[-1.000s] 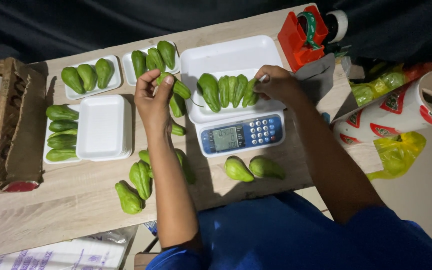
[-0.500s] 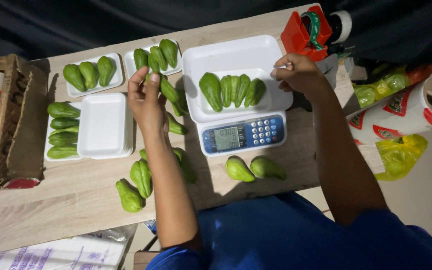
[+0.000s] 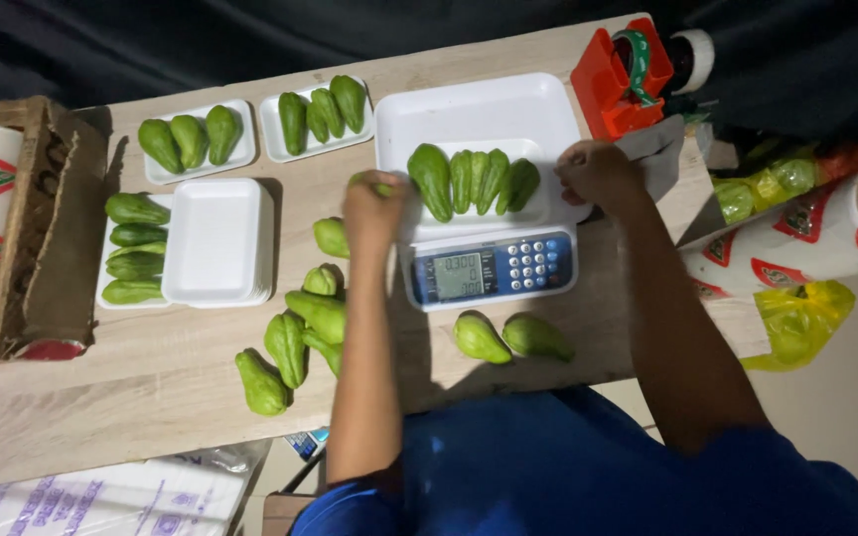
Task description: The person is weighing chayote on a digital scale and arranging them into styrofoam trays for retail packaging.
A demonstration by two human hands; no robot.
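Grasping a green squash (image 3: 381, 185), the left hand (image 3: 373, 210) hovers at the left edge of the scale (image 3: 494, 266). Right hand (image 3: 598, 174) rests clenched at the right edge of the white tray (image 3: 479, 114), which carries four squashes (image 3: 471, 179). Loose squashes (image 3: 300, 333) lie on the table (image 3: 151, 397).

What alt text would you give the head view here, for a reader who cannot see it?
Seen from above, a person's left hand holds a green chayote beside a white tray of chayotes on a digital scale, while the right hand rests at the tray's right edge. More filled trays and loose chayotes lie on the wooden table.
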